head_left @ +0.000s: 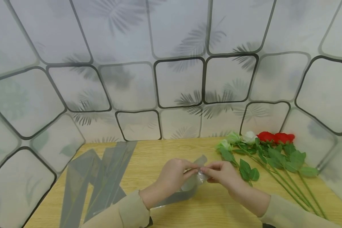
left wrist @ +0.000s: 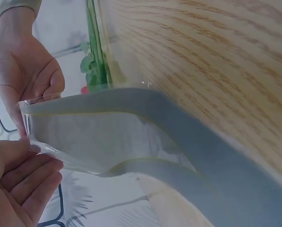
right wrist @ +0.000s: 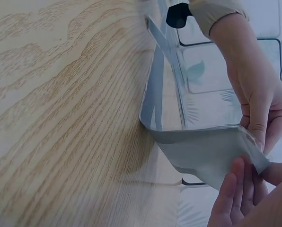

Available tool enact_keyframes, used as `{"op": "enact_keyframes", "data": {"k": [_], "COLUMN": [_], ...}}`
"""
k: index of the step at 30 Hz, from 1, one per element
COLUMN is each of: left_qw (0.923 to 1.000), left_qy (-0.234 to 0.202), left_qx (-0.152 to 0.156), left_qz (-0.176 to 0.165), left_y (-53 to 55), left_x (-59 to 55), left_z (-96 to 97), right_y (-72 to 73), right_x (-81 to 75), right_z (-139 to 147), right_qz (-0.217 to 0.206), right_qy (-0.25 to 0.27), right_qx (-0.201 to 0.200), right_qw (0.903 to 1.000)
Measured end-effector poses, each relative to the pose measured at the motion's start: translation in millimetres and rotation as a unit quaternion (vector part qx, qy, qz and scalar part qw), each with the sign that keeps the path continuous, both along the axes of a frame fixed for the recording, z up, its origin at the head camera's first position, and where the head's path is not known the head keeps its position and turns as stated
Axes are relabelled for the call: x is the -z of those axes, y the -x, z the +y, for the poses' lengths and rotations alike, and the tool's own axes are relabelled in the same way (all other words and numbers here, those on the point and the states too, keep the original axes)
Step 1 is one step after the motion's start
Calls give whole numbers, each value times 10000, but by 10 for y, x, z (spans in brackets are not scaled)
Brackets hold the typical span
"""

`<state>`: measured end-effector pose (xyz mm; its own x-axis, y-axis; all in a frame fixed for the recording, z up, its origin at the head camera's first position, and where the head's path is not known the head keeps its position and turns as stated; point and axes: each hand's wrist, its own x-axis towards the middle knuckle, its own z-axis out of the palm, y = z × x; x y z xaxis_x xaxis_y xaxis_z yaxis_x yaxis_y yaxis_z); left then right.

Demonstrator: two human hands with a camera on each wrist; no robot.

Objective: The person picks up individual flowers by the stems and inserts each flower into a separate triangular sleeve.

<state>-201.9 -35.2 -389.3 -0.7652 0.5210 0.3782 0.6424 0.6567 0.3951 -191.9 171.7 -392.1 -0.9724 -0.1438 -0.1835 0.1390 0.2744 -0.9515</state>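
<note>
Pale wood-grain table [head_left: 148,158] against a white wall [head_left: 179,84] printed with black and grey rounded squares plus leaf shapes. Visibility: left hand [head_left: 172,175] and its forearm cover part of the long grey-and-clear plastic sleeve with thin yellow lines [left wrist: 84,135] in the head view; its crinkled clear end shows glare, so the exact edge between the fingertips is hard to read. Left wrist view crops the sleeve's far end and the near hand. Overlapping flat grey plastic sleeves [head_left: 77,171] at left run off the bottom of the head view; count unclear. Dark items at both beige cuffs [head_left: 133,207] are mostly cut off, can't identify.

Sleeve position: one end lifted between the two hands, rest trailing down and left toward the table under the left forearm. Red, white and pale green flowers on leafy green stems [head_left: 288,175] lie to the right, beyond the right hand [head_left: 228,177].

Hands: left pinches the raised end, thumb against forefinger, other fingers loosely bent. Right pinches the same end just beside it, fingertips close together.
</note>
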Motion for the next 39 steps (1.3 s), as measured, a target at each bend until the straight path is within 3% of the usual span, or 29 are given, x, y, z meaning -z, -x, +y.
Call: {"op": "enact_keyframes", "data": {"k": [15, 20, 29, 39], "left_qw": [9994, 9981, 9889, 9789], "left_qy": [-181, -169, 39, 216], "left_qx": [-55, 47, 140, 267], "left_qz": [289, 584, 1480, 2016], "left_y": [10, -7, -53, -64], "left_x": [59, 78, 145, 172], "left_z": [-93, -112, -110, -106], "right_y": [50, 48, 63, 71], "right_x": [94, 126, 234, 241], "right_z": [157, 181, 247, 274], "right_qz": [-306, -419, -709, -721], "right_qy": [6, -46, 318, 206], "right_qx": [-115, -33, 22, 41], "right_qw": [9995, 9991, 9970, 9972]}}
